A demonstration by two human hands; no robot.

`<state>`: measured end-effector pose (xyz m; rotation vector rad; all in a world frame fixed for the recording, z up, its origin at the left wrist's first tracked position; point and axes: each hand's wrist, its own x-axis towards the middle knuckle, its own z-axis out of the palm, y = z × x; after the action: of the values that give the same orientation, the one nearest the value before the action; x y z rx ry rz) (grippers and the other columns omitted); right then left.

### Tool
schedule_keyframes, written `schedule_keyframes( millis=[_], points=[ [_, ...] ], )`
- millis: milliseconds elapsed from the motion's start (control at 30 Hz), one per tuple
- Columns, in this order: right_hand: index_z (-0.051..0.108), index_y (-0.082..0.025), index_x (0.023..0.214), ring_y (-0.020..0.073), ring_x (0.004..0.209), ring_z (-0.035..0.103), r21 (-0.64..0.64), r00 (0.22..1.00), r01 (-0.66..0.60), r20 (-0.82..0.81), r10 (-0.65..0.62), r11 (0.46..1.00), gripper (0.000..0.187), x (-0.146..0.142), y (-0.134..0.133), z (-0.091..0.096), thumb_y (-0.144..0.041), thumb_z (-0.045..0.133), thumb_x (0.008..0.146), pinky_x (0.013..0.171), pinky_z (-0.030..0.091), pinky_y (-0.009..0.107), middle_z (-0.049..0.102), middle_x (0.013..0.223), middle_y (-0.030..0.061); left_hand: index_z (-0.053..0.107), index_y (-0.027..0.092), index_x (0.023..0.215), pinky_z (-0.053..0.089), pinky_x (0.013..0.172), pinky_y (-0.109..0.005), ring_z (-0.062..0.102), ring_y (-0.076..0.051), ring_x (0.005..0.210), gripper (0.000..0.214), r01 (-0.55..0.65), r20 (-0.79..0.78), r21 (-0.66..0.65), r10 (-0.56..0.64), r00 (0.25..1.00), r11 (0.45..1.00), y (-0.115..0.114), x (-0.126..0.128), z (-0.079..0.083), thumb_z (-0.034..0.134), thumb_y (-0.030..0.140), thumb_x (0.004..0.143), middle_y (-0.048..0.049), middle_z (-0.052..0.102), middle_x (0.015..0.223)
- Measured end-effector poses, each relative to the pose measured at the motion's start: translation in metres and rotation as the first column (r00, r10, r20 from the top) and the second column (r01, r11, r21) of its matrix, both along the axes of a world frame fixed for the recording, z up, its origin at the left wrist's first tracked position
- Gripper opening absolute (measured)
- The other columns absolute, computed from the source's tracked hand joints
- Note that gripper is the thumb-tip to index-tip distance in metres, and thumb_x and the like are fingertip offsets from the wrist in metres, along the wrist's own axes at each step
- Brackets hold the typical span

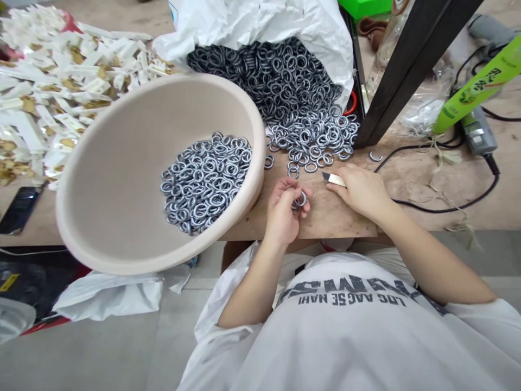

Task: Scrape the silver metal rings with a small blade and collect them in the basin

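Note:
In my left hand (284, 212) are grey rings (300, 201), pinched between thumb and fingers just above the table's front edge. My right hand (362, 190) grips a small cutter knife (336, 180), its dark blade pointing left toward the rings. Beyond both hands, a loose heap of grey rings (313, 136) spills over the table from a white sack (260, 21). To the left, a large beige basin (109, 163) leans toward me and holds a pile of similar rings (207, 184). How many rings my left hand holds is partly hidden by the fingers.
White pieces with brown bits (81, 92) cover the far left, near a dark phone (20, 209). A black post (407, 70) rises at the right. Behind it lie a green tube (476, 84) and a power tool (480, 133) with a black cable (443, 209).

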<state>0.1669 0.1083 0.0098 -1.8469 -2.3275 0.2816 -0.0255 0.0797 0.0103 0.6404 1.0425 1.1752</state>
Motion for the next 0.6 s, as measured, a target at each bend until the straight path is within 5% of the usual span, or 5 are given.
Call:
schedule_keyframes(
  millis=[133,233,333,500,600],
  points=[
    [0.063,-0.019,0.087,0.023,0.08,0.062,-0.052,0.904,-0.016,-0.426,-0.008,0.999,0.024,0.001,-0.005,0.004,-0.04,0.057,0.097,0.068,0.043,0.033,0.067,0.087,0.0075,0.055,0.021,0.096,0.031,0.039,-0.018,0.052,-0.008,0.048,0.029,0.057,-0.016,-0.059,-0.058,0.998,0.997,-0.004,0.01,0.002,0.07,0.041,0.081,0.0021,0.066,0.074],
    [0.056,-0.022,0.083,0.0177,0.071,0.058,-0.146,0.521,-0.076,-0.849,-0.085,0.986,0.028,-0.011,-0.021,0.008,-0.047,0.055,0.098,0.067,0.047,0.031,0.06,0.074,0.0004,0.059,0.02,0.092,0.028,0.039,-0.018,0.048,-0.006,0.048,0.038,0.104,-0.074,-0.014,-0.105,0.992,0.994,-0.01,0.026,0.002,0.069,0.056,0.084,0.002,0.062,0.072],
    [0.053,-0.023,0.083,0.0149,0.065,0.056,-0.218,0.241,-0.05,-0.95,-0.2,0.975,0.031,-0.028,-0.042,0.008,-0.052,0.06,0.094,0.064,0.05,0.03,0.057,0.073,-0.0021,0.058,0.02,0.084,0.031,0.043,-0.018,0.043,-0.006,0.05,0.043,0.088,-0.071,0.051,-0.084,0.994,0.995,-0.016,0.039,-0.001,0.064,0.062,0.087,0.0038,0.054,0.068],
    [0.058,-0.024,0.098,0.0151,0.074,0.06,-0.214,0.173,-0.03,-0.963,-0.206,0.976,0.028,-0.033,-0.048,0.007,-0.045,0.073,0.085,0.069,0.053,0.03,0.063,0.086,-0.0013,0.057,0.02,0.078,0.031,0.047,-0.018,0.039,-0.007,0.054,0.041,0.094,-0.034,0.094,-0.091,0.995,0.991,-0.018,0.041,-0.001,0.069,0.058,0.086,0.0033,0.05,0.067],
    [0.058,-0.024,0.095,0.015,0.066,0.059,-0.22,0.246,-0.09,-0.95,-0.192,0.971,0.026,-0.019,-0.039,0.015,-0.048,0.067,0.089,0.066,0.05,0.03,0.062,0.076,-0.0028,0.055,0.019,0.072,0.031,0.049,-0.02,0.039,-0.008,0.055,0.044,0.175,-0.038,0.114,-0.172,0.984,0.978,-0.017,0.035,0.002,0.068,0.058,0.087,0.002,0.05,0.064]
  ],
)
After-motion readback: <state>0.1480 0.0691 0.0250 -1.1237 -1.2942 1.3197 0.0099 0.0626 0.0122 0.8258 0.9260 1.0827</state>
